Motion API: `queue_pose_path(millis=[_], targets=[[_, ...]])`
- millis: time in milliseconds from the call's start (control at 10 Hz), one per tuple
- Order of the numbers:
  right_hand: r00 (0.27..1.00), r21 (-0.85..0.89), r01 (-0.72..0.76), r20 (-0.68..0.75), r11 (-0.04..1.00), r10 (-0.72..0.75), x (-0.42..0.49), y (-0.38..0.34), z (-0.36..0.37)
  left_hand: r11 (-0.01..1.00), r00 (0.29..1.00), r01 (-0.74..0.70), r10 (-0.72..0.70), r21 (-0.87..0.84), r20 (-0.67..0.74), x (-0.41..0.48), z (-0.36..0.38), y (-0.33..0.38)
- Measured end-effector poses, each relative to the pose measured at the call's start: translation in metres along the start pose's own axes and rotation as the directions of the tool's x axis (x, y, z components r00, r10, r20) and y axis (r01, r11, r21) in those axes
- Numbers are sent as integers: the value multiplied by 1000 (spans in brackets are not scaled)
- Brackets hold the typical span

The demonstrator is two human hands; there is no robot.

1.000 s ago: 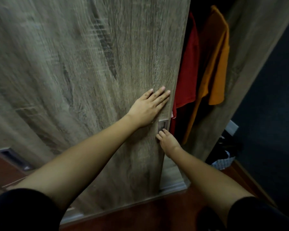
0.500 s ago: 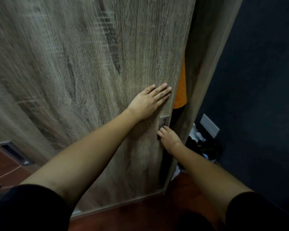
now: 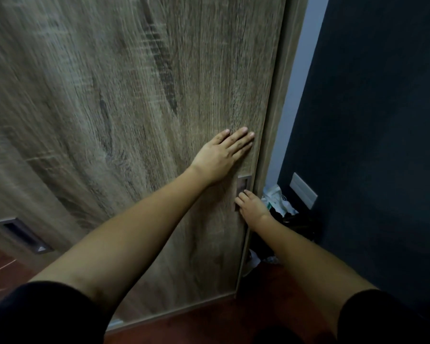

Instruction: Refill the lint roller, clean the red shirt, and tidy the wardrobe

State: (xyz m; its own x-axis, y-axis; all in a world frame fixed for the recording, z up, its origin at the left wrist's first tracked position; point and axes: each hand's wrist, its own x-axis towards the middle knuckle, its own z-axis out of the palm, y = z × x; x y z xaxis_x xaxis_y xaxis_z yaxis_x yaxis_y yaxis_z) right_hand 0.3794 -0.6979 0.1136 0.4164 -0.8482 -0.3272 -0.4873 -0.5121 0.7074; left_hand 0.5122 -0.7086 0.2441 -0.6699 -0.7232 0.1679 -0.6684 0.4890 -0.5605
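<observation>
A person's view looking down at a tall wood-grain sliding wardrobe door (image 3: 134,108) that fills the view from 9 o'clock across to 1 o'clock. Its right edge meets or very nearly meets the wardrobe frame (image 3: 281,95), so the inside is hidden; the red shirt and the lint roller are out of sight. The left hand (image 3: 221,155) lies flat on the panel near centre, fingers straight and together, pointing toward 2 o'clock. Just below it, at 5 o'clock from that hand, the right hand (image 3: 252,207) reaches up to a small metal recessed handle (image 3: 243,183) set in the door's edge; its fingertips touch the lower part of the recess, but whether they hook inside cannot be told. The door looks like a big, rigid, fairly heavy board with a smooth face that gives a palm little purchase, so it probably runs on a track and answers best to a steady sideways push. The recess is the sure place to take hold; keep fingers off the closing edge. A second recessed handle (image 3: 23,234) sits at 8 o'clock. A dark wall (image 3: 382,120) stands at 3 o'clock, with bags (image 3: 276,199) on the reddish floor (image 3: 209,316) beside the frame.
</observation>
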Motion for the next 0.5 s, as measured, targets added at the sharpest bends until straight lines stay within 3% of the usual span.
queue_pose_path(millis=[400,500], targets=[[998,114,-7,-53,993,14,-5,2,6,999,1000,-2,2,-42,-2,10,-7,6],[998,323,-29,-39,946,44,-20,-2,12,982,988,18,-46,-190,-148,3,-6,15]])
